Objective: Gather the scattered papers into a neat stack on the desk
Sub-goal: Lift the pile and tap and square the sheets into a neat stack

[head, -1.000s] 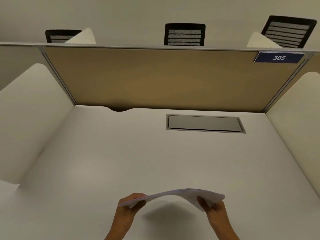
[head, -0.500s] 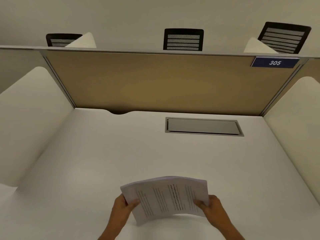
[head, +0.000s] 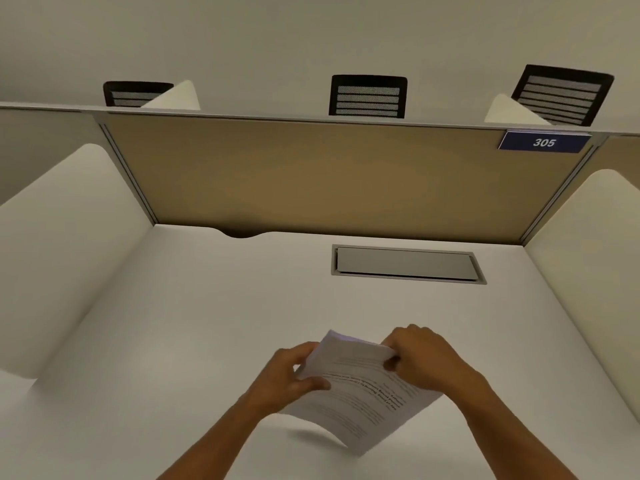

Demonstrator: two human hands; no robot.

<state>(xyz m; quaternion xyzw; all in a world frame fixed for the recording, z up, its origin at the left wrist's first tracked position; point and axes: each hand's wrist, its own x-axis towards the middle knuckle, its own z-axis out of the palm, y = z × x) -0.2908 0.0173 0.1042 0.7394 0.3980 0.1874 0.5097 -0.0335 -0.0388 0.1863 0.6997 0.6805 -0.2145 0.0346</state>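
Observation:
A stack of printed white papers (head: 360,393) is held just above the white desk (head: 207,323), tilted, with one corner pointing down toward the desk surface. My left hand (head: 291,379) grips the stack's left edge, thumb on top. My right hand (head: 419,358) grips the upper right edge. The sheets look roughly aligned, and black text lines show on the top page. A shadow lies on the desk beneath the lower corner.
A grey cable hatch (head: 407,264) is set into the desk further back. A tan partition (head: 329,181) with a blue "305" sign (head: 543,142) closes the back; white side panels (head: 62,244) flank the desk. Black chair backs (head: 367,95) show beyond.
The stack went from bowed and nearly flat to turned upright and rotated. Both hands shifted from its side edges up toward its top, moving further from me over the desk.

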